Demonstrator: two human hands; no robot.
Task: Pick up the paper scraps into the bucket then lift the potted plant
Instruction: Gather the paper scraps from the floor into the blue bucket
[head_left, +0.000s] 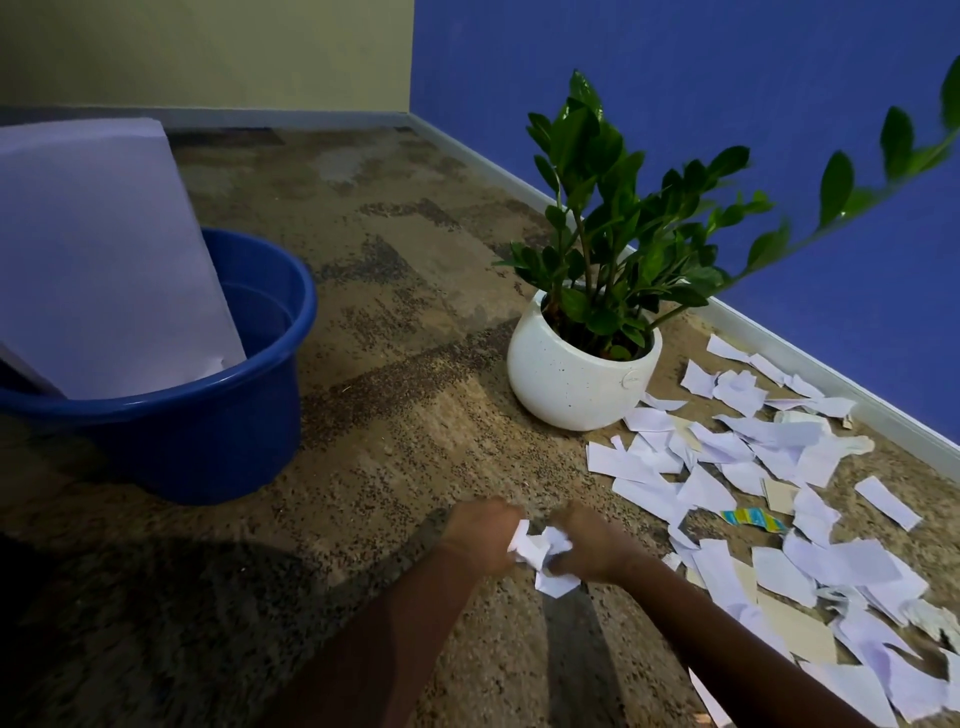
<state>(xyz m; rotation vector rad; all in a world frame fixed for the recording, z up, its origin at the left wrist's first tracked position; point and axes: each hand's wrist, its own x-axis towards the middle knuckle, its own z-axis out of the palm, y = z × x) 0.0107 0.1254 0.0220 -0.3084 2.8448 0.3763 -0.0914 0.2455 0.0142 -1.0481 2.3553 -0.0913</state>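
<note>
Bare left forearm (395, 634) and bare right forearm (727, 639).

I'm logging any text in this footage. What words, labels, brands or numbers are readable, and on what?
Nothing here is legible.
White plant pot: small round emblem on its side, too small to read.
Colourful scrap among the paper scraps: printed pattern, blurred, unreadable.
Blue bucket: no marking visible.
</note>
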